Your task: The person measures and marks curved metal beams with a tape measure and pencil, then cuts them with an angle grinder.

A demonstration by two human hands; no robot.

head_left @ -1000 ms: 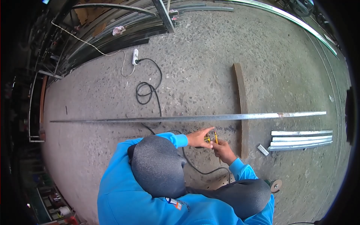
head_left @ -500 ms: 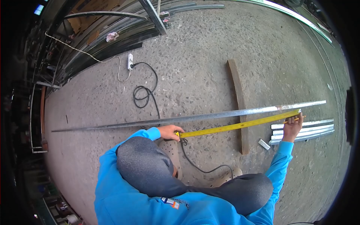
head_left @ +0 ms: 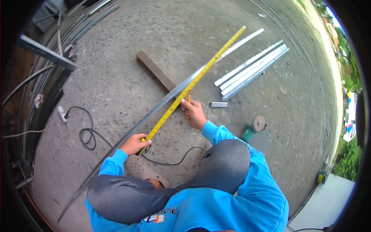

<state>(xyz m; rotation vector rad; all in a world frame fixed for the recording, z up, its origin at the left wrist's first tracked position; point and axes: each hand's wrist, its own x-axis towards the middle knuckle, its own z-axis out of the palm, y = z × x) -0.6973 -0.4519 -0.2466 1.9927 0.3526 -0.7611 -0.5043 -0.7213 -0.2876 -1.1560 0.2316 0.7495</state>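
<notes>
Rough concrete floor [head_left: 116, 62] lies under the long metal bar [head_left: 154, 108]. Your left hand [head_left: 134, 144] grips the tape measure [head_left: 143, 140], its yellow blade extended across the bar; your right [head_left: 194, 113] pinches a pencil [head_left: 189, 96].

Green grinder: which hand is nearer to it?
Right. The right hand is left of the grinder in view; the left hand is farther left, by the shoe.

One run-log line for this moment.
left hand: grips yellow tape-measure case; right hand: holds yellow pencil at yellow blade; long grey metal bar: across brown beam
</notes>
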